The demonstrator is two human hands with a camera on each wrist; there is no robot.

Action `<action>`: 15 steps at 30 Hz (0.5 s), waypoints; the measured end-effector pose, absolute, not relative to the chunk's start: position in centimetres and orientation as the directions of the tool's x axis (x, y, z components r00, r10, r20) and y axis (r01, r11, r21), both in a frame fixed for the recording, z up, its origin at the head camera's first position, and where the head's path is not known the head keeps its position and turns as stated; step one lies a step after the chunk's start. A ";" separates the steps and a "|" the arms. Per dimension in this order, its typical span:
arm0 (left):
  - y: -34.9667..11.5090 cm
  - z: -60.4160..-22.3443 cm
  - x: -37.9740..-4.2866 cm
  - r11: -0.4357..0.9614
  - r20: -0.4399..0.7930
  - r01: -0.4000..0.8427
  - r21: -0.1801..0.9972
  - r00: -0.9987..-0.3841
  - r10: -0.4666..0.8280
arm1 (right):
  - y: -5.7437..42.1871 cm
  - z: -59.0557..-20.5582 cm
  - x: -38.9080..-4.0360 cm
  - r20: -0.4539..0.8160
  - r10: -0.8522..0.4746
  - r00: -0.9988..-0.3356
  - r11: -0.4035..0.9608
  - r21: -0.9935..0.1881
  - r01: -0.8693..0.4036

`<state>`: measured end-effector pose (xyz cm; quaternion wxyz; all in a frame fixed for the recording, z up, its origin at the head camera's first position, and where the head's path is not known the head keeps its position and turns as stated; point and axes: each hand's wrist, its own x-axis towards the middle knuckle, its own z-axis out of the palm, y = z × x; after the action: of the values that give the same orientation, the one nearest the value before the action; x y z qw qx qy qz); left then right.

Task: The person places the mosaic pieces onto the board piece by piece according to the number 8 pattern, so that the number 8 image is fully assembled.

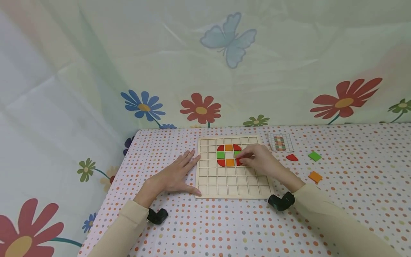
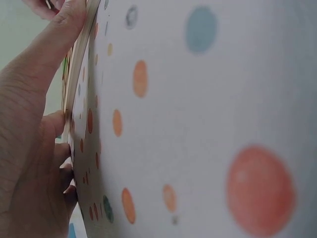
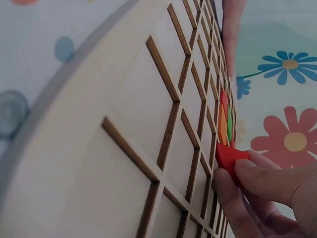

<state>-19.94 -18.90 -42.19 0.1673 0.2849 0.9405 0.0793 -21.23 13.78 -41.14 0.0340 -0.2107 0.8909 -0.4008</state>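
Note:
A wooden grid board (image 1: 216, 181) with square cells lies on the table. Red quarter-round tiles, orange tiles (image 1: 228, 147) and green tiles (image 1: 220, 155) sit in its cells, forming a ring around one bare cell. My right hand (image 1: 260, 160) pinches a red quarter-round tile (image 3: 231, 157) between thumb and fingers at the ring's near right corner; the right wrist view shows this tile tilted against the grid. My left hand (image 1: 176, 175) rests at the board's left edge, fingers spread and thumb on the near left corner. In the left wrist view its thumb (image 2: 52, 47) touches the board's rim.
Right of the board lie a pattern card (image 1: 280, 142), a red tile (image 1: 292, 157), a green tile (image 1: 315, 156) and an orange tile (image 1: 315, 176). A dotted cloth (image 1: 224, 228) covers the table. A flowered curtain (image 1: 173, 64) hangs behind and at the left.

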 end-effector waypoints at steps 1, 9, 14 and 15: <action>-18.9 -42.2 -19.9 0.826 -0.272 0.509 0.242 -0.782 0.561 | 13.8 -41.1 -21.3 0.105 -0.404 -0.909 0.596 -0.724 -0.349; -18.8 -42.2 -20.1 0.825 -0.271 0.510 0.242 -0.781 0.563 | 13.7 -40.8 -21.6 0.108 -0.442 -0.890 0.614 -0.687 -0.388; -18.8 -42.2 -20.0 0.818 -0.265 0.517 0.251 -0.777 0.572 | 13.3 -40.8 -21.7 0.102 -0.447 -0.889 0.625 -0.675 -0.392; -18.8 -42.2 -20.0 0.817 -0.263 0.520 0.251 -0.775 0.574 | 13.2 -40.8 -21.7 0.100 -0.445 -0.890 0.627 -0.675 -0.389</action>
<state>-20.02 -18.83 -42.24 0.1659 0.2914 0.9385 0.0824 -21.66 13.25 -40.79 0.0383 -0.2314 0.9011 -0.3646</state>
